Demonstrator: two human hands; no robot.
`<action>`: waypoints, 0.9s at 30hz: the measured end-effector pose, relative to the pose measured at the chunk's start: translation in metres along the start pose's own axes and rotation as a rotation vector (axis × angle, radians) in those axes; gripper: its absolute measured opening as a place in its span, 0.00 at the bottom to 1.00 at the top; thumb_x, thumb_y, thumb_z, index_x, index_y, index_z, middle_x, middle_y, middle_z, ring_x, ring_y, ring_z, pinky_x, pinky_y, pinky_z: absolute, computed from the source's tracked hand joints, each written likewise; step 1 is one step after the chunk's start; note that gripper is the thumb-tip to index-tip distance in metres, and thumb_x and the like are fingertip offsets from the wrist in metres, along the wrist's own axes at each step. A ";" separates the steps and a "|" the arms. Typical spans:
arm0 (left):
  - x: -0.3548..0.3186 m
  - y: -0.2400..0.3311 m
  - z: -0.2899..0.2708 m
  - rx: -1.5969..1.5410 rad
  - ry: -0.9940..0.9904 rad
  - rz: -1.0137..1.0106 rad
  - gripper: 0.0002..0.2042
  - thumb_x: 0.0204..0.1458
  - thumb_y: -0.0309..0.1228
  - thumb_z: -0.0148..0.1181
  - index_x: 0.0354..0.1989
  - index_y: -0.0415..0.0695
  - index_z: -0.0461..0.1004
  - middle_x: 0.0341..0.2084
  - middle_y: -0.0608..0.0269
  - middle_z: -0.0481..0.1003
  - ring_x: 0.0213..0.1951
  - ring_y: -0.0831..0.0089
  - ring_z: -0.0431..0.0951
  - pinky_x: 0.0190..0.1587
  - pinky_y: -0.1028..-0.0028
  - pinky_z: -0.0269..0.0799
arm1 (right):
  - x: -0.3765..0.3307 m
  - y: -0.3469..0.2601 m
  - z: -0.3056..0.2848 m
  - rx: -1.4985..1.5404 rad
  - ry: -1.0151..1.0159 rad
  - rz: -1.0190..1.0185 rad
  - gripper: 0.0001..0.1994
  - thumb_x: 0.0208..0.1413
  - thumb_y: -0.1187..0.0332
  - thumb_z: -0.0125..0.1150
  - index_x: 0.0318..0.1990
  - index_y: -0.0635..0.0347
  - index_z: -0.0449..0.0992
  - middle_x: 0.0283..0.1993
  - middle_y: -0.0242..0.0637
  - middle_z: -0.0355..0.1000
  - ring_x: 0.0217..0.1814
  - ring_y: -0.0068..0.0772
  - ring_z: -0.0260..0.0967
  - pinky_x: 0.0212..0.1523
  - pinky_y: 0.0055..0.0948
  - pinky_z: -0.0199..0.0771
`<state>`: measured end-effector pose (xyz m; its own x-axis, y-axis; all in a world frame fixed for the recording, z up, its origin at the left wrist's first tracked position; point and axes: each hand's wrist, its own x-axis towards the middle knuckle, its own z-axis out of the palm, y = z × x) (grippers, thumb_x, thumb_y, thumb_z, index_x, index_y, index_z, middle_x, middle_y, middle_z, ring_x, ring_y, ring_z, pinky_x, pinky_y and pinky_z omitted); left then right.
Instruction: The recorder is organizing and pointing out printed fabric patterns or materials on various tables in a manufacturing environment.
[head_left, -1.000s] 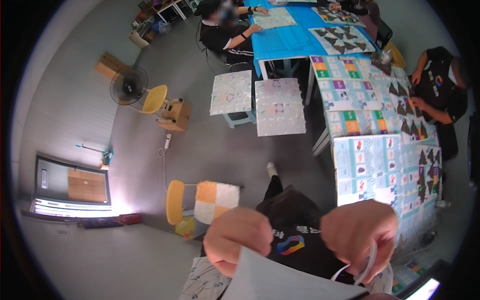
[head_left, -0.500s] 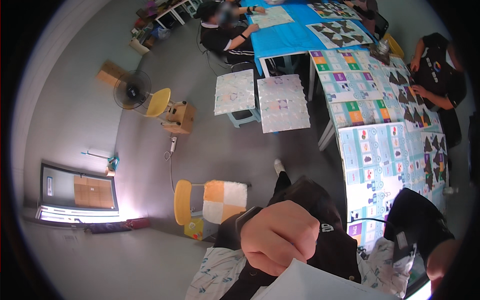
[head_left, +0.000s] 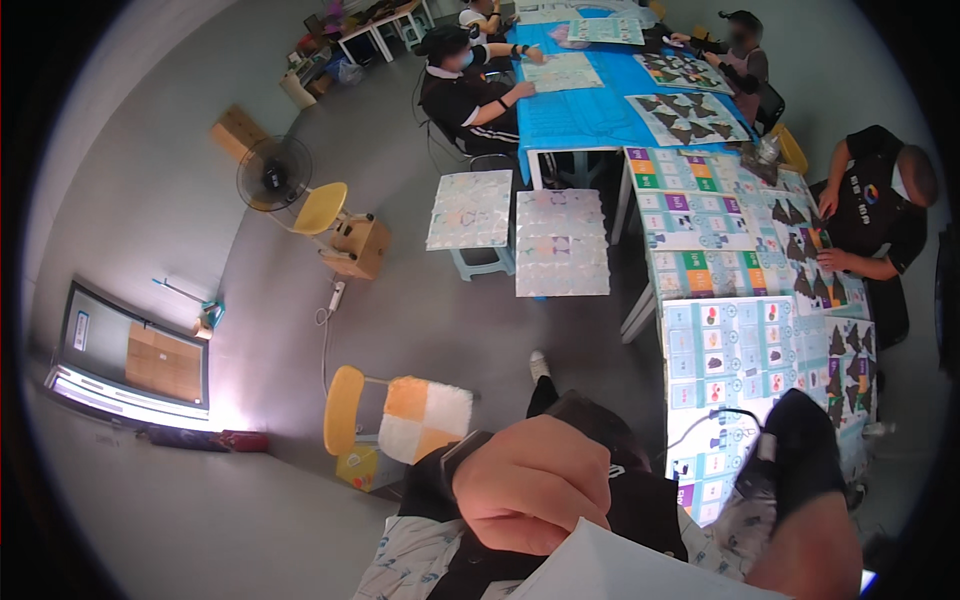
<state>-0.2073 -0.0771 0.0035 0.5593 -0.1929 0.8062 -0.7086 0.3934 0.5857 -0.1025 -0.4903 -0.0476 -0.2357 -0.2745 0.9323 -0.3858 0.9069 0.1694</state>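
My left hand (head_left: 535, 485) is held in front of my body, its fingers curled tightly in a closed grip. A dark band (head_left: 465, 450) goes round that wrist. Right below the fingers lies the corner of a plain white panel-like thing (head_left: 610, 570), close to the camera; whether the fingers grip it cannot be made out. My right arm is bent: the black sleeve (head_left: 800, 430) points out over the table's near end and the bare forearm (head_left: 810, 545) runs down to the lower edge. The right hand itself is out of sight. A thin black cable (head_left: 735, 412) loops beside that sleeve.
Printed picture sheets (head_left: 730, 350) cover the long table at my right, where a co-worker (head_left: 880, 210) handles dark pieces. Others sit round the blue-covered table (head_left: 565, 120). Pale boards (head_left: 562, 240) rest on low stools. A cushioned chair (head_left: 425, 415) and a fan (head_left: 275, 175) stand leftward.
The view has tilted up, so more of the far table and people shows. My right forearm has come further into view, leftward. My left hand stays closed.
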 end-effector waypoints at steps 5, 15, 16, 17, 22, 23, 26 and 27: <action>-0.013 0.012 -0.008 0.016 -0.008 0.186 0.03 0.50 0.22 0.59 0.30 0.34 0.76 0.25 0.53 0.74 0.20 0.66 0.70 0.20 0.73 0.66 | -0.015 0.150 -0.073 -1.557 -0.101 0.068 0.08 0.57 0.61 0.50 0.33 0.54 0.71 0.40 0.38 0.69 0.47 0.43 0.69 0.50 0.43 0.69; 0.001 -0.007 -0.002 -0.149 -0.090 0.056 0.06 0.53 0.25 0.58 0.27 0.35 0.76 0.24 0.54 0.74 0.19 0.65 0.71 0.20 0.72 0.66 | -0.270 0.063 -0.076 -1.933 0.347 1.885 0.06 0.47 0.79 0.56 0.33 0.61 0.75 0.37 0.45 0.74 0.45 0.50 0.69 0.49 0.42 0.67; -0.001 -0.011 -0.004 -0.180 -0.133 0.022 0.06 0.53 0.25 0.57 0.27 0.35 0.75 0.23 0.55 0.74 0.20 0.64 0.71 0.21 0.72 0.67 | -0.295 0.047 -0.064 -1.937 0.312 1.972 0.05 0.49 0.78 0.55 0.32 0.60 0.77 0.36 0.46 0.74 0.44 0.49 0.71 0.45 0.43 0.69; -0.004 -0.014 -0.008 -0.154 -0.156 -0.020 0.06 0.54 0.24 0.56 0.27 0.36 0.75 0.23 0.57 0.74 0.22 0.66 0.73 0.24 0.72 0.68 | -0.324 0.027 -0.048 -1.870 0.414 2.139 0.05 0.50 0.75 0.55 0.32 0.61 0.77 0.35 0.47 0.75 0.42 0.50 0.72 0.45 0.44 0.70; -0.060 -0.081 -0.056 0.363 -0.145 -0.793 0.05 0.58 0.26 0.53 0.33 0.39 0.74 0.28 0.59 0.75 0.29 0.60 0.75 0.34 0.71 0.70 | -0.401 -0.021 0.020 -1.481 0.700 2.734 0.12 0.51 0.65 0.52 0.37 0.62 0.77 0.43 0.53 0.76 0.47 0.55 0.73 0.48 0.47 0.73; -0.094 -0.112 -0.068 0.514 -0.016 -0.897 0.06 0.58 0.28 0.53 0.37 0.40 0.75 0.30 0.57 0.76 0.30 0.59 0.76 0.35 0.69 0.71 | -0.408 -0.022 0.029 -1.433 0.703 2.922 0.14 0.51 0.62 0.54 0.38 0.62 0.78 0.44 0.52 0.76 0.49 0.53 0.73 0.50 0.46 0.73; -0.285 -0.206 -0.128 1.403 -0.275 -1.190 0.13 0.58 0.39 0.54 0.43 0.42 0.75 0.39 0.51 0.77 0.41 0.53 0.78 0.43 0.60 0.73 | -0.403 -0.020 0.041 -1.372 0.787 3.141 0.21 0.51 0.50 0.60 0.42 0.60 0.79 0.48 0.49 0.76 0.53 0.47 0.73 0.54 0.42 0.73; -0.339 -0.226 -0.144 1.364 -0.480 -1.525 0.18 0.55 0.45 0.57 0.44 0.43 0.74 0.47 0.48 0.75 0.49 0.52 0.75 0.49 0.54 0.70 | -0.404 -0.024 0.045 -1.290 0.795 3.191 0.25 0.49 0.46 0.62 0.43 0.61 0.78 0.48 0.49 0.76 0.53 0.48 0.73 0.53 0.42 0.73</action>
<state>-0.1744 0.0291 -0.4144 0.8938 0.1017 -0.4367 0.1799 -0.9734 0.1416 -0.0385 -0.4160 -0.4427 0.8411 -0.0964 -0.5322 -0.1978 -0.9707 -0.1366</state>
